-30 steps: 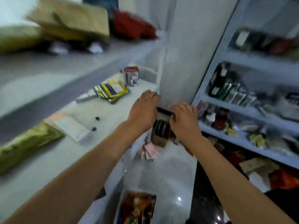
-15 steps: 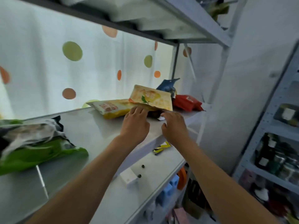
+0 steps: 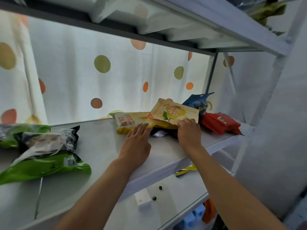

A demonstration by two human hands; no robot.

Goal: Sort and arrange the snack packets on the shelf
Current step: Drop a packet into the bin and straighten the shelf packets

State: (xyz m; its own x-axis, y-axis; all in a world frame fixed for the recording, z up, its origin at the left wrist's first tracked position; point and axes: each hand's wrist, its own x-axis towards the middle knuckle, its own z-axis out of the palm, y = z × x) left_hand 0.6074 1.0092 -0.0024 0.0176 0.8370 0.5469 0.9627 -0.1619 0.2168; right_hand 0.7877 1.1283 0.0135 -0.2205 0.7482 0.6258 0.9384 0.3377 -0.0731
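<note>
On my far left the shelf (image 3: 103, 146) carries a heap of green packets (image 3: 44, 166) with a clear and black wrapper (image 3: 49, 141) lying across them; I cannot read any print there. Moving right across bare shelf, my left hand (image 3: 137, 145) lies flat with fingers straight and close together, the tips touching the lower edge of a long yellow packet (image 3: 131, 121) that bears large red characters I cannot make out. Something dark and a scrap of silver foil (image 3: 159, 133) sit under that packet, between my hands. Leaning on top is a yellow pouch (image 3: 172, 112) with a lemon picture and an orange band of lettering along its left side, too blurred to read. My right hand (image 3: 188, 131) has its fingers curled over the pouch's lower right corner, gripping it. Behind the pouch a blue packet (image 3: 196, 101) stands tilted, and just right of my hand a red packet (image 3: 219, 123) lies flat near the shelf's end. Behind it all hangs a white curtain (image 3: 99, 77) with coloured dots.
</note>
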